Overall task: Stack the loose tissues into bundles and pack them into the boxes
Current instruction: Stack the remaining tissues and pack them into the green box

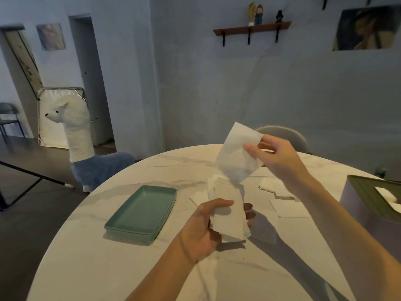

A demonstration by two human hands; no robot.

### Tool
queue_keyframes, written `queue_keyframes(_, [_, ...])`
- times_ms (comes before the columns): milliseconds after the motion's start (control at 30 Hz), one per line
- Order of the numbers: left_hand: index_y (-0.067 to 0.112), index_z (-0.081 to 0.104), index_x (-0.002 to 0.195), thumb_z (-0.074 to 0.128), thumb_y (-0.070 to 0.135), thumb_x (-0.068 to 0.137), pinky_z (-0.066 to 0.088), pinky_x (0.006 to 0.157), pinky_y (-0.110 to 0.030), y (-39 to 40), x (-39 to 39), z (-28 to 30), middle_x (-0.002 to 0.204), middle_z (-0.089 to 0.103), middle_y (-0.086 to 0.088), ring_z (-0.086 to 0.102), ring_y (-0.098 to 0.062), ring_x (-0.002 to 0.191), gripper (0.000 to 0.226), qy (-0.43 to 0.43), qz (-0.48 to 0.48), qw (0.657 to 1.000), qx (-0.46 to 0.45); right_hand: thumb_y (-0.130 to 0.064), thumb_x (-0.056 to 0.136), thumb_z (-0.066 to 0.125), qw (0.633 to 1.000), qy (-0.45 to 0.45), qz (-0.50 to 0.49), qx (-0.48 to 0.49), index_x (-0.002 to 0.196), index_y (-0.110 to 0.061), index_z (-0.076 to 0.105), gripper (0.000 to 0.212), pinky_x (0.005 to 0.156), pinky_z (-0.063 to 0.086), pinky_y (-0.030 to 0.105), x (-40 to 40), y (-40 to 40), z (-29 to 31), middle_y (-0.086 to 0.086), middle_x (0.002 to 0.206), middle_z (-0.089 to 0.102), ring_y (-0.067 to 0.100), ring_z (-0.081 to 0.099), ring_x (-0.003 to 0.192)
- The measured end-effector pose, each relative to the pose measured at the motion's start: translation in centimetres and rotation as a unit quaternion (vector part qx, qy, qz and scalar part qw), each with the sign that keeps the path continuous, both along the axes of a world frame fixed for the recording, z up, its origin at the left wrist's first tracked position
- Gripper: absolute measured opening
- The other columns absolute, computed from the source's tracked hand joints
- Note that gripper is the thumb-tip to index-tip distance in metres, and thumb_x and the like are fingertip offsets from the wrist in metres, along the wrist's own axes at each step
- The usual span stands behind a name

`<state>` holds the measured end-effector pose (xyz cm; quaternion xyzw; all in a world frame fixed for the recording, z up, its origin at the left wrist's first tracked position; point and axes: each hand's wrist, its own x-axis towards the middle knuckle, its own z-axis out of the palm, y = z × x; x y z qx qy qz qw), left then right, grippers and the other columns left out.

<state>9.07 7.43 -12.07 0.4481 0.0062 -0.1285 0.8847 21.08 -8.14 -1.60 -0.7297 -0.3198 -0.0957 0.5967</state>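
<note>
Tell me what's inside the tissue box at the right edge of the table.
White tissue shows through the slot in the green lid of the tissue box. How full the box is cannot be seen; the lid and walls cover the rest.

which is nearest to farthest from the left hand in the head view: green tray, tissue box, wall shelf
From the left hand, which holds a bundle of tissues:
1. Green tray: on the table just to its left.
2. Tissue box: at the table's right edge, past the right arm.
3. Wall shelf: high on the far wall, well beyond the table.
</note>
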Motion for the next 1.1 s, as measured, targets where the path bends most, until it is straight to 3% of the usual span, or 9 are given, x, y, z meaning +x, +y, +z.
queue_keyframes(133, [-0.008, 0.06, 0.133, 0.078, 0.023, 0.086, 0.05, 0.104, -0.058, 0.0, 1.0, -0.5, 0.123, 0.062, -0.029, 0.064, -0.046, 0.115, 0.06, -0.026, 0.061, 0.992, -0.107, -0.021, 0.09, 0.071, 0.974, 0.093, 0.205, 0.024, 0.118, -0.02, 0.068, 0.028, 0.076, 0.06, 0.026, -1.8, -1.5, 2.7, -0.004, 0.105, 0.078, 0.016, 0.074, 0.097])
queue_keyframes(267, [-0.011, 0.072, 0.098, 0.106, 0.014, 0.02, 0.063, 0.059, -0.043, -0.9, 0.2, 0.0, 0.085, 0.069, -0.03, 0.074, -0.038, 0.072, 0.089, -0.066, 0.09, 0.975, -0.19, -0.028, 0.087, 0.076, 0.953, 0.067, 0.248, -0.161, 0.12, -0.022, 0.066, 0.035, 0.091, 0.059, 0.033, -2.0, -0.8, 1.7, 0.0, 0.109, 0.076, 0.021, 0.072, 0.103])
queue_keyframes(300, [-0.011, 0.072, 0.097, 0.106, 0.011, 0.027, 0.062, 0.056, -0.047, -1.1, 0.1, 0.0, 0.083, 0.069, -0.033, 0.073, -0.043, 0.071, 0.081, -0.057, 0.07, 0.972, -0.216, -0.031, 0.087, 0.077, 0.947, 0.054, 0.239, -0.207, 0.118, -0.026, 0.067, 0.034, 0.092, 0.059, 0.033, -2.0, -0.3, 1.1, -0.003, 0.108, 0.076, 0.02, 0.071, 0.103])
queue_keyframes(433, [0.003, 0.059, 0.135, 0.054, 0.05, 0.097, 0.056, 0.088, -0.057, -1.1, 0.2, -0.2, 0.123, 0.058, -0.029, 0.06, -0.045, 0.108, 0.06, -0.04, 0.014, 0.977, -0.209, -0.039, 0.082, 0.082, 0.94, -0.012, 0.173, -0.293, 0.111, -0.04, 0.067, 0.033, 0.084, 0.06, 0.022, -1.8, 1.4, -0.9, -0.016, 0.104, 0.071, 0.011, 0.069, 0.098])
queue_keyframes(633, [0.009, 0.046, 0.142, 0.062, 0.05, 0.095, 0.055, 0.092, -0.054, -0.9, 0.5, -0.6, 0.128, 0.056, -0.028, 0.062, -0.041, 0.108, 0.065, -0.025, 0.053, 0.986, -0.154, -0.038, 0.085, 0.077, 0.97, -0.073, 0.12, -0.197, 0.096, -0.031, 0.076, 0.013, 0.078, 0.058, 0.019, -1.2, 2.0, -1.1, -0.023, 0.094, 0.071, 0.003, 0.067, 0.091])
queue_keyframes(833, [0.001, 0.062, 0.135, 0.092, 0.034, 0.073, 0.06, 0.088, -0.05, -0.8, 0.0, 0.2, 0.124, 0.067, -0.026, 0.07, -0.037, 0.108, 0.076, -0.028, 0.13, 0.988, -0.08, -0.026, 0.09, 0.073, 0.978, 0.061, 0.188, -0.069, 0.107, -0.017, 0.075, 0.019, 0.085, 0.057, 0.034, -1.4, -0.7, 1.6, 0.002, 0.099, 0.077, 0.026, 0.068, 0.087])
queue_keyframes(900, [0.009, 0.072, 0.109, 0.091, 0.016, 0.077, 0.063, 0.069, -0.03, -1.5, -0.3, 0.2, 0.106, 0.073, -0.014, 0.077, -0.014, 0.083, 0.038, -0.049, 0.13, 0.989, -0.051, -0.03, 0.088, 0.074, 0.969, 0.082, 0.209, -0.104, 0.106, -0.017, 0.075, 0.022, 0.085, 0.055, 0.035, -1.5, -1.0, 1.9, 0.002, 0.096, 0.077, 0.025, 0.067, 0.084])
queue_keyframes(967, [0.02, 0.065, 0.102, 0.054, 0.023, 0.107, 0.06, 0.058, -0.021, -1.7, -0.9, 0.9, 0.095, 0.074, -0.004, 0.073, -0.001, 0.065, 0.013, -0.075, 0.148, 0.985, -0.048, -0.034, 0.088, 0.076, 0.962, 0.05, 0.197, -0.181, 0.104, -0.018, 0.075, 0.023, 0.08, 0.053, 0.028, -1.7, -0.5, 1.3, 0.0, 0.092, 0.077, 0.015, 0.068, 0.081])
queue_keyframes(1100, [0.018, 0.069, 0.134, 0.05, 0.074, 0.093, 0.049, 0.107, -0.055, -0.9, 0.0, 1.0, 0.133, 0.067, -0.02, 0.065, -0.038, 0.123, 0.072, -0.044, 0.134, 0.987, -0.077, -0.039, 0.084, 0.081, 0.941, -0.072, 0.084, -0.321, 0.103, -0.026, 0.074, 0.024, 0.076, 0.058, 0.022, -0.9, 1.6, -1.3, -0.014, 0.096, 0.072, 0.008, 0.068, 0.085])
